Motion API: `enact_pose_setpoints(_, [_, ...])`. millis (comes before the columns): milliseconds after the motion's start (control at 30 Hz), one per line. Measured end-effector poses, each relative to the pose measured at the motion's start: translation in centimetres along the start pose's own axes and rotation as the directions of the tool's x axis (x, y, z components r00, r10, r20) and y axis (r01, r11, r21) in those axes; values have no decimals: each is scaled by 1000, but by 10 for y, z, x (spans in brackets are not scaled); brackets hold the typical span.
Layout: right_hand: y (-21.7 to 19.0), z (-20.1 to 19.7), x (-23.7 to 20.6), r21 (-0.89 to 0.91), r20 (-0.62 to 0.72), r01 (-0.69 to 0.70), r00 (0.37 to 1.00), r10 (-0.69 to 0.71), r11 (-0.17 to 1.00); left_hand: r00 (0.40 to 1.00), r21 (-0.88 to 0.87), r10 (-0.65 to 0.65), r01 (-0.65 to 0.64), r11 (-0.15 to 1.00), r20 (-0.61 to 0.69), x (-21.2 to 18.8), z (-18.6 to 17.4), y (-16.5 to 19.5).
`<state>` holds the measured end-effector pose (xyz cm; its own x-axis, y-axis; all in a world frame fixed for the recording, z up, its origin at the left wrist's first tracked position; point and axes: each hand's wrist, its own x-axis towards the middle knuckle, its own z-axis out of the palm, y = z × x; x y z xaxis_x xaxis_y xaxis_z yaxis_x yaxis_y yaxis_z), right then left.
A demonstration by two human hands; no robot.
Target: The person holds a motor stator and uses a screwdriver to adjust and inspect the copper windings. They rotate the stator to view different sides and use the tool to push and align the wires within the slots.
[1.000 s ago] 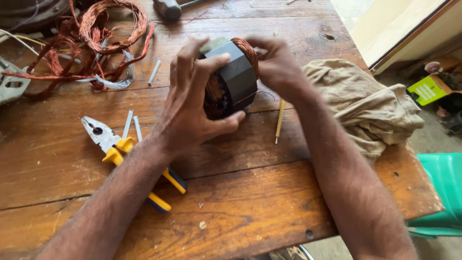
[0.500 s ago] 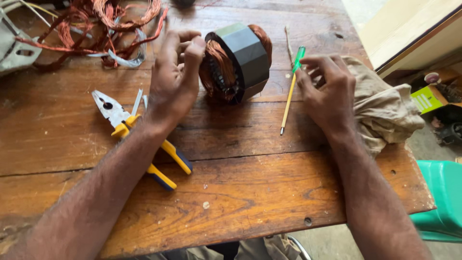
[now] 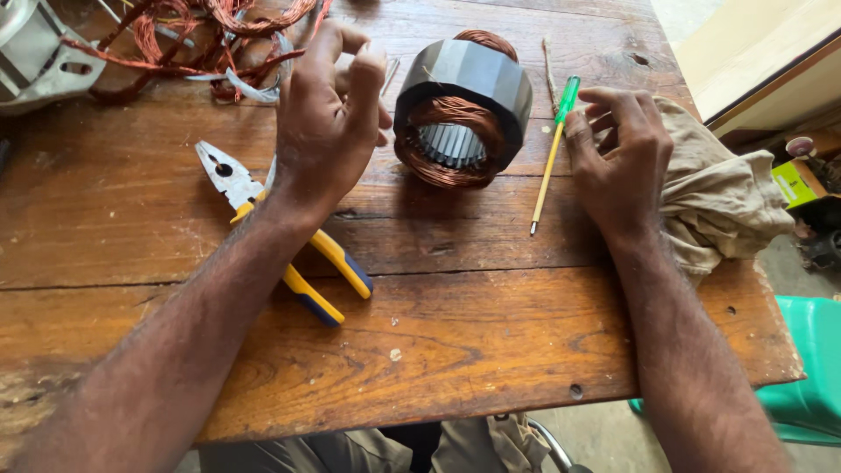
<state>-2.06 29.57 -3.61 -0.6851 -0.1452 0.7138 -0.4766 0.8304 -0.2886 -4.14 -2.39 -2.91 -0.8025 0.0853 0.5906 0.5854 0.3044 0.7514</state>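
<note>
A dark motor stator with copper windings lies on its side on the wooden table, its bore facing me. My left hand hovers just left of it with fingers curled and apart, holding nothing. My right hand rests to the right of the stator, its fingertips touching the green handle of a thin screwdriver that lies on the table. It does not grip the screwdriver.
Yellow-and-blue pliers lie under my left forearm. A tangle of copper wire and a grey metal motor housing sit at the back left. A beige rag lies by the right edge. A green stool stands beyond it.
Both hands have let go of the stator, which now rests on the table. My right hand moved right to the screwdriver; my left hand drew slightly away from the stator.
</note>
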Motion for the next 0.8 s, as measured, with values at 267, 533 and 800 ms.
enact_pose_setpoints(267, [-4,-1,2,-57,19,22,1000,-21,998,931,98,339,-353,930,137,1,-4,3])
enact_pose_setpoints(533, [-3,-2,3,-38,10,-4,1000,5,999,887,218,179,-293,931,425,-2,-8,15])
enact_pose_setpoints(800, [12,0,5,-7,42,-19,999,19,1000,859,525,-195,-98,845,473,-3,0,45])
